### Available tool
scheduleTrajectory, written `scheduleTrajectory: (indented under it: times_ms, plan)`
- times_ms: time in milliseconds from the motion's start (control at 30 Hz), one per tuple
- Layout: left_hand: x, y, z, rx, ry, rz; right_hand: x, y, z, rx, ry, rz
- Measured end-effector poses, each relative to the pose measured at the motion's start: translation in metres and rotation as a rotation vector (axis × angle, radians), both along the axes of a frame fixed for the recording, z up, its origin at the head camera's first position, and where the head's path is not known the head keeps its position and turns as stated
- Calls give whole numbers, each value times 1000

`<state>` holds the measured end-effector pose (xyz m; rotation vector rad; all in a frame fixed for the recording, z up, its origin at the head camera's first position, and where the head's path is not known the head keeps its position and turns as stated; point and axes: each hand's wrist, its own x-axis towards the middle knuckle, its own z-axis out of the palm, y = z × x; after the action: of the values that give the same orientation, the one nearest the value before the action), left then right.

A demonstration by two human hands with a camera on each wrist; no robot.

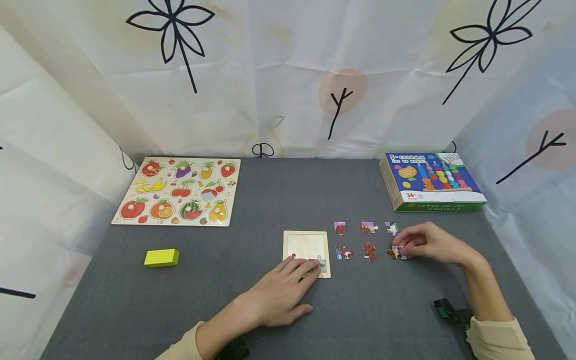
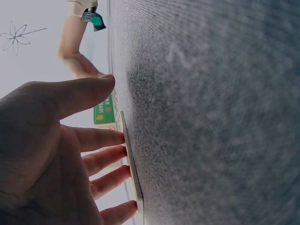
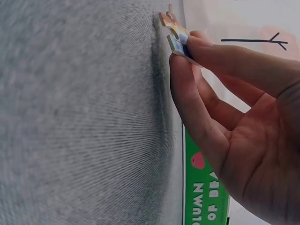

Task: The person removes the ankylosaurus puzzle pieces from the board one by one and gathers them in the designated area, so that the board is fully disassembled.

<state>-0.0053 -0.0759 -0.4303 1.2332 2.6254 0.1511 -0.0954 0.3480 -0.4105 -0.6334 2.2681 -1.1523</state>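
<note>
My left hand [image 1: 281, 295] lies with spread, straight fingers over the lower part of a small wooden puzzle tray [image 1: 306, 245]. In the left wrist view its fingertips rest along the edge of the tray [image 2: 132, 168]. A few fitted pieces [image 1: 322, 264] show beside those fingers; others are hidden beneath them. On the right, my right hand [image 1: 434, 243] pinches a colourful jigsaw piece [image 3: 180, 44] between thumb and fingers, low over the table. Several loose jigsaw pieces [image 1: 369, 252] lie in two rows between the tray and this hand.
A fruit picture board [image 1: 168, 192] lies at the back left, with a yellow block [image 1: 161, 258] in front of it. At the back right sits a blue and green toy box [image 1: 432, 181]. Patterned white cloth [image 1: 288, 75] hangs behind the grey table [image 1: 202, 295].
</note>
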Motion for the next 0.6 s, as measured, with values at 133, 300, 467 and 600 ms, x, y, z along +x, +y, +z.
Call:
scheduleTrajectory:
  times_ms: [133, 300, 467, 600]
  plan:
    - [0, 1, -1, 0, -7, 1, 0, 2, -3, 18, -1, -15]
    - [-1, 1, -2, -2, -13, 0, 1, 2, -3, 45, -2, -34]
    - [-1, 1, -1, -6, -18, 1, 1, 1, -1, 64, -15, -48]
    - [-1, 1, -1, -9, -25, 3, 2, 2, 0, 77, -19, -62]
